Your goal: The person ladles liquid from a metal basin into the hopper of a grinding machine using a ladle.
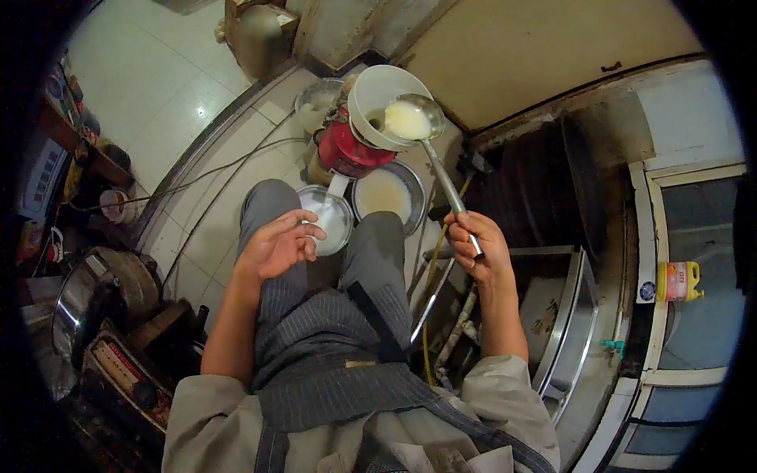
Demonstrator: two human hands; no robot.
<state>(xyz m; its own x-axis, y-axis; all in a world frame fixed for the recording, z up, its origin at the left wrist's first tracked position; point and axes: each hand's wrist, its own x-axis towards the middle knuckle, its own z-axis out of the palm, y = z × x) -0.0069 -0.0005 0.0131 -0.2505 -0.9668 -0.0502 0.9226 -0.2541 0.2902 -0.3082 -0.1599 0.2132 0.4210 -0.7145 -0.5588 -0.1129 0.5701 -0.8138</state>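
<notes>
My right hand [479,244] grips the long handle of a metal ladle [441,175]. Pale, creamy stuff lies in the ladle's bowl, which is over the right rim of a white funnel-shaped hopper [369,93]. The hopper sits on a red machine [356,150]. My left hand [282,243] is above my left knee, holding nothing, its fingers apart and slightly curled. Below the machine's white spout [339,185] stands a metal pot [333,224] with whitish contents. Right of it, a metal basin [386,197] contains a cloudy beige liquid.
Another metal bowl [317,101] stands behind the machine. Cables [229,163] cross the tiled floor. Cluttered pots [102,292] are at the left. At the right are a metal-edged sink [561,315], pipes and a yellow bottle [678,281] by a window.
</notes>
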